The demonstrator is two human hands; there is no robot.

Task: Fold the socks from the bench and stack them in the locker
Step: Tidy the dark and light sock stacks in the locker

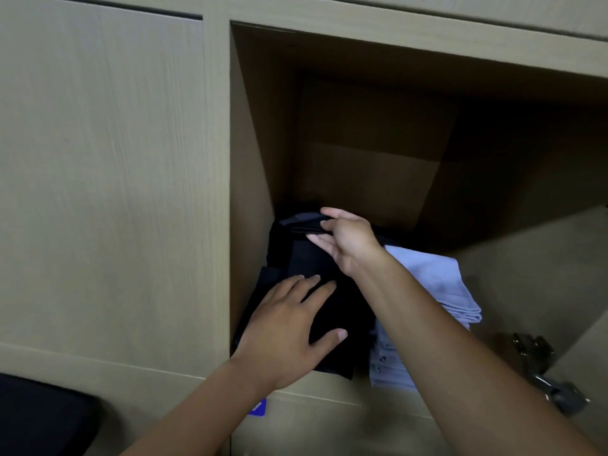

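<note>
The folded sock (pixel 304 223), dark with a grey band, was held at the back left of the open locker (pixel 250 153), above a stack of black folded garments (pixel 329 311). The right hand (pixel 345 240) pinched it at its right end, thumb on top and fingers beneath; whether the sock rested on the stack or was held just clear of it could not be determined. The left hand (pixel 289 327) lay flat on the front part of the black stack, fingers straight and slightly spread, thumb out to the right, pressing on the cloth and gripping nothing.

The black stack occupied the left half of the locker floor, against the left wall, with its front edge overhanging the locker's lower lip. Just beside it on the right lay a pile of pale blue folded cloth (pixel 441 284), partly hidden under the right forearm. The interior of the locker behind both piles was in deep shadow.

The locker door (pixel 543 284) stood open at the right, with a metal hinge (pixel 539 366) showing on its inner face. A closed door panel (pixel 98 176) adjoined the locker on the left. A dark padded object (pixel 42 419) appeared at the lower left corner; its nature could not be confirmed. A small blue label (pixel 257 408) showed below the locker lip, beside the left forearm.
</note>
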